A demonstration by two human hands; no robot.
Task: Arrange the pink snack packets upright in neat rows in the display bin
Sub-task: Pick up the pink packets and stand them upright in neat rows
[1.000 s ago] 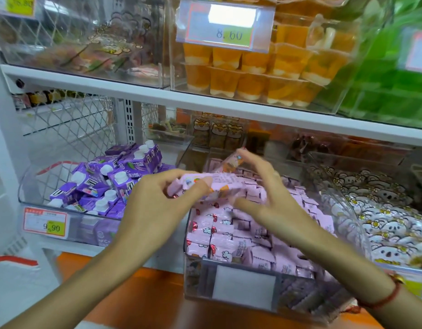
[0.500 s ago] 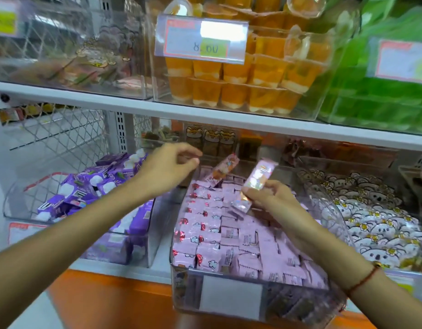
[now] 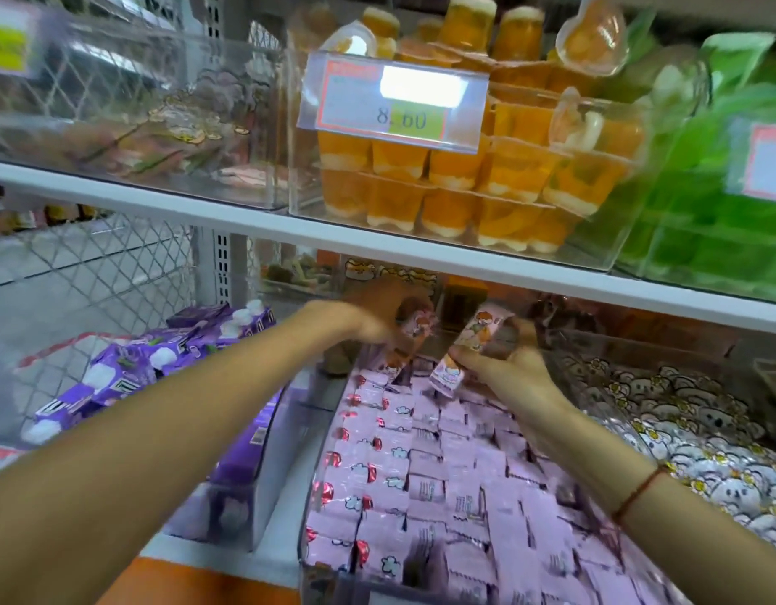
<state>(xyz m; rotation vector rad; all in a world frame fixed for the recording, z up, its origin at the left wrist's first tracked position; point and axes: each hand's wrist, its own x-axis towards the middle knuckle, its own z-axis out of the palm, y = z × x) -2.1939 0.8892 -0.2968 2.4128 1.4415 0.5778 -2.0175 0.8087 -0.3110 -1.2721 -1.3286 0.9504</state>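
Observation:
A clear display bin (image 3: 310,495) on the lower shelf is packed with several rows of pink snack packets (image 3: 434,473) standing upright. At the bin's far end my left hand (image 3: 377,312) grips one pink packet (image 3: 410,331), tilted, its lower end near the back row. My right hand (image 3: 504,364) holds a second pink packet (image 3: 465,355) at a slant just above the back rows. Both hands reach under the upper shelf, and motion blur softens them.
A bin of purple cartons (image 3: 128,373) stands to the left, a bin of white bear-print packets (image 3: 683,430) to the right. The white upper shelf (image 3: 377,242) carries orange jelly cups (image 3: 465,176), green packs (image 3: 718,189) and a price tag (image 3: 395,102). Wire mesh (image 3: 93,264) backs the left side.
My left hand moved right to the bin's back and now grips a pink packet. My right hand carried its packet further back. The view tilted upward and closer.

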